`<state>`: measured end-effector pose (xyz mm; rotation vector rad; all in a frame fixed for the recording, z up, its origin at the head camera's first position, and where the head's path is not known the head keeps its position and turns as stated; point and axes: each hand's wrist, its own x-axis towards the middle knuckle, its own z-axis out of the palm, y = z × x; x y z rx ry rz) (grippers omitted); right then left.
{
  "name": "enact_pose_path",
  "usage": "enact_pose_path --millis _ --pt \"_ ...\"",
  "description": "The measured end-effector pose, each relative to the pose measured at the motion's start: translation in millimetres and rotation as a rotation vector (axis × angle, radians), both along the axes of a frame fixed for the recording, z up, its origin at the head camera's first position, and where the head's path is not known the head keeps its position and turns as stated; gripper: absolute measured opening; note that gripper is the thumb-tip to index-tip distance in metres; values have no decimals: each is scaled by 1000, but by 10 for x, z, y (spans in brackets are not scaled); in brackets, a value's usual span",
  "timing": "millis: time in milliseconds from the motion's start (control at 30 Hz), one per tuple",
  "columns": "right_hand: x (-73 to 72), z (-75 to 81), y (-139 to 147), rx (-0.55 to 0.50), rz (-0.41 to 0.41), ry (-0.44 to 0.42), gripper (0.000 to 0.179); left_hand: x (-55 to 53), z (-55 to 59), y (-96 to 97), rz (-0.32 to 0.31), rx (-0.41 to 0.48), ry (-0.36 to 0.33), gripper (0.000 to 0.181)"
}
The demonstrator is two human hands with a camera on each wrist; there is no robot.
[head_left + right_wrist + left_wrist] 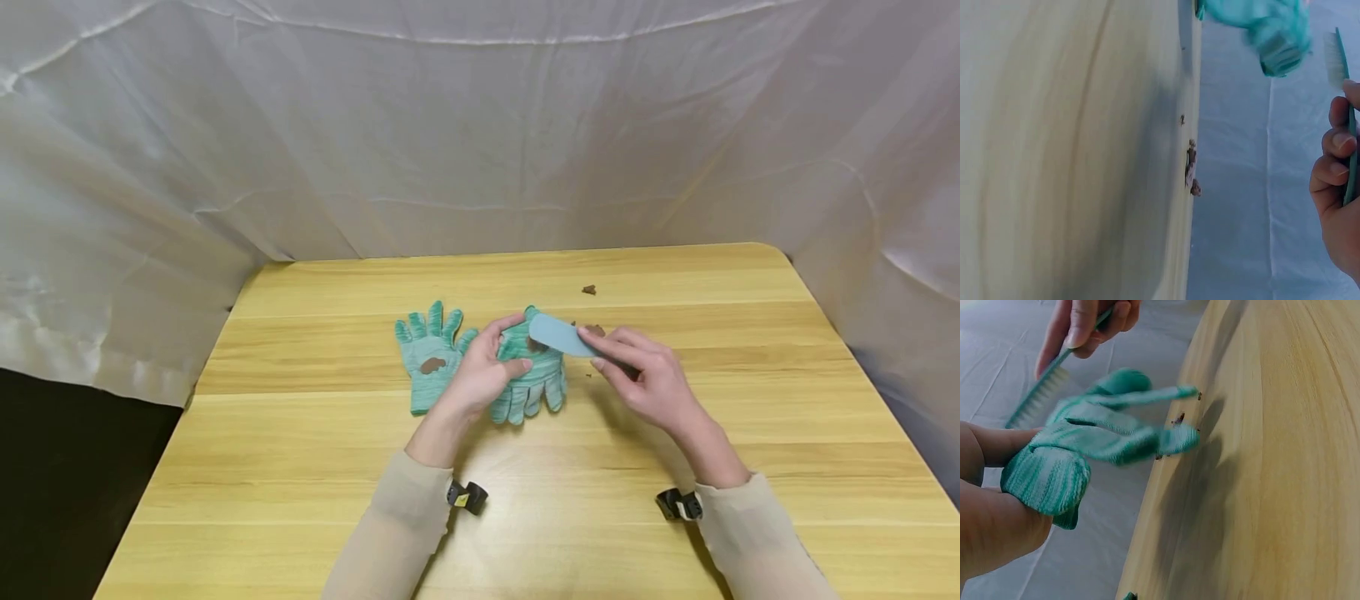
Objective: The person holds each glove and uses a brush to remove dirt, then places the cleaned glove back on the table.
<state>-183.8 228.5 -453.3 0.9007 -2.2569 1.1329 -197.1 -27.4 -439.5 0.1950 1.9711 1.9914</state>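
My left hand [477,377] pinches a green-and-white knitted glove [517,402] between thumb and fingers, holding it above the table with its fingers hanging toward me. A brown smear [536,344] shows on this glove, partly covered by a brush. My right hand [658,379] grips that brush [557,335] by its handle; its blue-grey back faces up. Pale bristles [1044,394] point toward the glove in the left wrist view; whether they touch it I cannot tell. A matching glove [427,392] lies flat on the left, with a brown patch [432,365] on it.
Brown clumps [589,290] and crumbs lie on the wooden table [675,292], behind and to the right of the held glove. More brown bits [1191,169] show in the right wrist view. A pale curtain [480,150] hangs behind the table and along its sides.
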Motion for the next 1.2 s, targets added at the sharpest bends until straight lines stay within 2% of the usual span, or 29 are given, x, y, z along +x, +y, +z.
enact_pose_path --millis 100,200,367,633,933,1200 --pt "21 9 -25 -31 35 -47 50 2 2 7 -7 -9 1 71" --pt "34 13 -42 -18 44 -58 50 5 7 16 -5 -13 4 70" --pt "36 -5 -50 -1 40 -54 50 2 -8 42 41 -23 27 72" --pt "34 -7 -65 -60 4 -81 46 0 -50 73 108 -29 61 70" --pt "44 -2 -51 -78 -25 -116 46 1 -36 71 106 -6 77 64" --pt "50 2 -44 -73 -62 -146 44 10 -23 68 123 33 57 60"
